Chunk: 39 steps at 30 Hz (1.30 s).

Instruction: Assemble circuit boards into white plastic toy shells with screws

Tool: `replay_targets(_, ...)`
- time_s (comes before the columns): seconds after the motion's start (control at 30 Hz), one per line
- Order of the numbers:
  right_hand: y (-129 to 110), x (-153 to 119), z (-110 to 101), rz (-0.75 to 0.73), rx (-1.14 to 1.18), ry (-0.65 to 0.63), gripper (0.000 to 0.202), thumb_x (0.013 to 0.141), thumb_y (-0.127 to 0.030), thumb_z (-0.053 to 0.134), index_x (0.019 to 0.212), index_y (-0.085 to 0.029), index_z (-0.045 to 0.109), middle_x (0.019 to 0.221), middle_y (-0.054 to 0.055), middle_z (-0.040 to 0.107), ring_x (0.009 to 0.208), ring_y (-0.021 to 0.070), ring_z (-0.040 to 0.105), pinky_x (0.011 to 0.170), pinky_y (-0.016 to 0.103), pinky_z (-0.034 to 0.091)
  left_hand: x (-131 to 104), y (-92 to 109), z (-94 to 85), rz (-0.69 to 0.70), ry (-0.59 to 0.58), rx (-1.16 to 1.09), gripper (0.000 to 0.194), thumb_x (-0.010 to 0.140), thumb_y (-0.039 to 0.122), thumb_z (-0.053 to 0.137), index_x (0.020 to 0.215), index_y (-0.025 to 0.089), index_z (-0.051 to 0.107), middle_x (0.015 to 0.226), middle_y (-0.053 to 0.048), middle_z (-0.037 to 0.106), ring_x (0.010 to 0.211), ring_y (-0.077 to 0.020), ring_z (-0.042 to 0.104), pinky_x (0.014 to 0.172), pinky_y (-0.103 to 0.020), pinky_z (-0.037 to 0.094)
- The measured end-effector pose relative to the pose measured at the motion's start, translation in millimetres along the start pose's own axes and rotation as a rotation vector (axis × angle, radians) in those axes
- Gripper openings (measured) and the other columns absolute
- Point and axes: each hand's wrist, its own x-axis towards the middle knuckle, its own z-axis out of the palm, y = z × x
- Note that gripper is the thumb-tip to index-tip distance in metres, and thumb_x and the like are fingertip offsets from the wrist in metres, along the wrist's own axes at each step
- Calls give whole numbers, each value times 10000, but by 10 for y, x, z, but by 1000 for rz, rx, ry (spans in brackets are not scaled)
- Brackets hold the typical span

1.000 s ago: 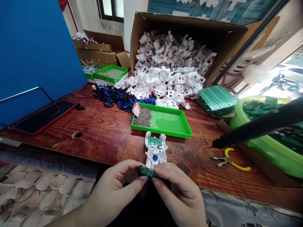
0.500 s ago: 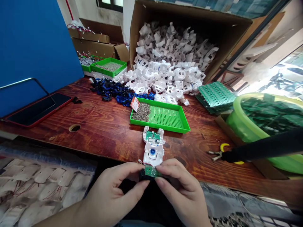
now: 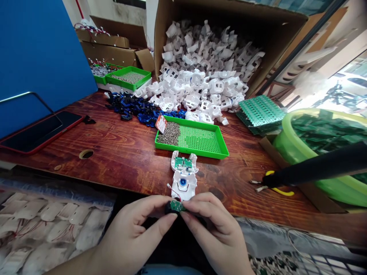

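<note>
A small green circuit board (image 3: 176,206) with a black part under it is pinched between both hands at the table's front edge. My left hand (image 3: 140,229) grips its left side, thumb below and fingers behind. My right hand (image 3: 216,229) closes on the right side with thumb and fingertips. From the board rises a thin wire with a white connector (image 3: 168,185). Just beyond my fingers lies a white plastic shell (image 3: 176,187) with a blue round piece in it. Touching its far end, another white shell (image 3: 195,163) holds a green circuit board (image 3: 183,163).
A green tray (image 3: 200,151) of small screws stands behind the shells. Farther back are blue-black parts (image 3: 137,109), a heap of white shells (image 3: 197,89) and a large carton (image 3: 159,42). Yellow-handled pliers (image 3: 282,192), a basin (image 3: 301,149) and a black bar (image 3: 315,168) are on the right.
The board in my hands has tilted and shifted slightly left, and its wire with the white connector now stands up more. The whole view has moved a little.
</note>
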Motion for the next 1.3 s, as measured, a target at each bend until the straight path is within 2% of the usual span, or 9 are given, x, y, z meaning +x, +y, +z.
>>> replay_targets(0.07, 7, -3, 34, -8, 5, 2, 313, 773, -37, 586, 999, -252, 620, 863, 19, 583, 785, 102, 603, 681, 190, 520, 0, -4, 18, -26, 20, -24, 211, 815, 304, 572, 1012, 339, 640, 990, 49, 699, 883, -127, 634, 795, -169, 491)
replay_targets(0.27, -30, 9, 105, 37, 8, 46, 237, 782, -61, 581, 943, -231, 617, 923, 36, 580, 853, 115, 606, 737, 203, 527, 35, -7, 62, -110, 107, -169, 142, 792, 328, 591, 917, 278, 636, 901, 18, 717, 801, -150, 657, 683, -190, 535)
replay_targets(0.47, -71, -16, 140, 24, 33, 98, 274, 764, -55, 600, 954, -249, 635, 882, 21, 602, 814, 106, 615, 716, 182, 528, -41, -62, 40, 2, 153, -53, 138, 809, 300, 570, 936, 318, 621, 932, 36, 699, 857, -134, 647, 728, -156, 523)
replay_targets(0.63, -78, -22, 161, -1, 83, 118, 337, 768, -34, 592, 986, -283, 656, 892, 7, 638, 816, 97, 631, 729, 168, 530, -83, -86, 40, 67, 177, 35, 185, 808, 278, 565, 977, 341, 606, 961, 30, 684, 891, -162, 646, 763, -186, 529)
replay_targets(0.83, -125, 17, 120, 88, 75, 60, 237, 765, -80, 617, 926, -249, 664, 838, 3, 654, 752, 94, 638, 661, 156, 527, -89, -137, 25, 49, 116, 70, 184, 845, 287, 518, 1018, 335, 556, 1053, 29, 642, 949, -139, 613, 818, -161, 489)
replay_targets(0.97, -139, 27, 100, 71, -45, 18, 205, 778, -87, 599, 932, -215, 641, 829, 4, 658, 740, 89, 629, 650, 151, 513, -77, -111, -10, 13, 40, 75, 189, 872, 305, 476, 1055, 337, 516, 1093, 40, 616, 1007, -120, 578, 889, -154, 435)
replay_targets(1.1, -124, 9, 133, 6, -138, 18, 211, 791, -79, 573, 955, -203, 621, 856, 14, 643, 755, 90, 619, 664, 161, 513, -16, -18, -6, -45, -5, -48, 165, 877, 322, 467, 1030, 299, 523, 1040, 29, 643, 998, -124, 578, 859, -160, 449)
replay_targets(1.2, -109, -15, 181, -36, -148, 58, 246, 783, -61, 571, 985, -196, 610, 929, 38, 610, 733, 80, 606, 641, 154, 513, 26, 19, 17, -123, 32, -224, 126, 852, 317, 521, 967, 280, 558, 981, 38, 665, 954, -105, 586, 838, -143, 451)
replay_targets(1.3, -96, -42, 222, -69, -140, 65, 323, 770, -51, 577, 1059, -196, 579, 910, 41, 592, 714, 81, 586, 632, 166, 512, 49, 8, 25, -191, 57, -428, 91, 814, 274, 590, 904, 266, 597, 878, 51, 681, 861, -84, 606, 779, -127, 467)
